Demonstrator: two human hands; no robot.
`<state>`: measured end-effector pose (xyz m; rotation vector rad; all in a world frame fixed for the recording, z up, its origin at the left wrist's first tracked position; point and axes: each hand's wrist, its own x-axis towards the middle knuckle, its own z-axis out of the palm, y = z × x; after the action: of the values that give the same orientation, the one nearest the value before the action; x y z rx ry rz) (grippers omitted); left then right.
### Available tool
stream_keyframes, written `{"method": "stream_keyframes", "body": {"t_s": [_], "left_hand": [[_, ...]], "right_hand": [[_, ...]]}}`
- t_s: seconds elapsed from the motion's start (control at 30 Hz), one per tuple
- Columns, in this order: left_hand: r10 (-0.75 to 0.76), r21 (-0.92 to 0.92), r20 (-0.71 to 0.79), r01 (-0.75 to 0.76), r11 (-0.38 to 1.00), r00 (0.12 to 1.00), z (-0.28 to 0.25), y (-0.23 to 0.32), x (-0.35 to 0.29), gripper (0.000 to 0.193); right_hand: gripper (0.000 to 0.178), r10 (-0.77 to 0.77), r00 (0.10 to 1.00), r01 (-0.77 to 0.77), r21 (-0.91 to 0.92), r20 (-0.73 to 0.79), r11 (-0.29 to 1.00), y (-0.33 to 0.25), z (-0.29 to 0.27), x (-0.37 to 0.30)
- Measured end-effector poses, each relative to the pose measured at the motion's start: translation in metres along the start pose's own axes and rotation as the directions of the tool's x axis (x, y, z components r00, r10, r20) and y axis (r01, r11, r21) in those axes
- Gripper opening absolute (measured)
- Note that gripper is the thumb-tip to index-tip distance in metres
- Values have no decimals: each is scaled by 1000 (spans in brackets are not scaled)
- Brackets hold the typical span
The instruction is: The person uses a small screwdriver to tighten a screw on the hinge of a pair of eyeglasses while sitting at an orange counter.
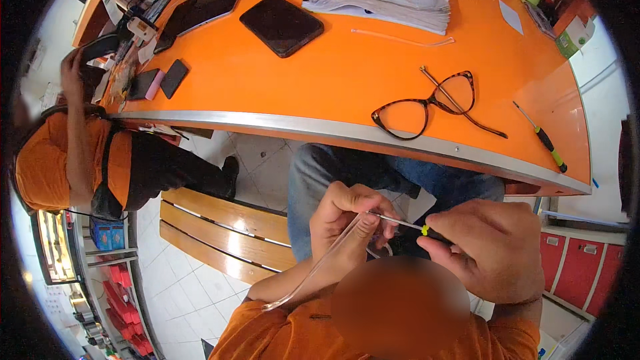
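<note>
Held in front of my chest, my left hand (343, 219) is closed, its thumb and fingers pinching a transparent eyeglass frame. One long thin temple (310, 273) of that frame trails down along my left forearm; the rest is mostly hidden by my fingers. My right hand (493, 243) grips a small screwdriver (425, 230) with a yellow collar, the handle largely covered by the palm. Its thin metal shaft points left, and the tip meets the frame at my left fingertips. Tortoiseshell glasses (427, 103) lie on the orange table (347, 80) beyond my hands.
On the table are a second screwdriver (543, 137), a loose transparent temple (403, 39), a black tablet (281, 25), a paper stack (380, 0) and phones (175, 79). A metal edge (280, 127) borders it. Left are a wooden bench (227, 233) and another person (67, 160).
</note>
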<state>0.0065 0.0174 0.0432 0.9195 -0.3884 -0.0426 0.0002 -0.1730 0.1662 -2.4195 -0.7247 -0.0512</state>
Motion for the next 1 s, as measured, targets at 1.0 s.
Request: {"method": "stream_keyframes", "body": {"t_s": [1.0], "left_hand": [[-185,71,-8,185,980,983,2,-18,-12,10]], "right_hand": [[25,0,988,33,-206,157,978,8,-8,2]]}}
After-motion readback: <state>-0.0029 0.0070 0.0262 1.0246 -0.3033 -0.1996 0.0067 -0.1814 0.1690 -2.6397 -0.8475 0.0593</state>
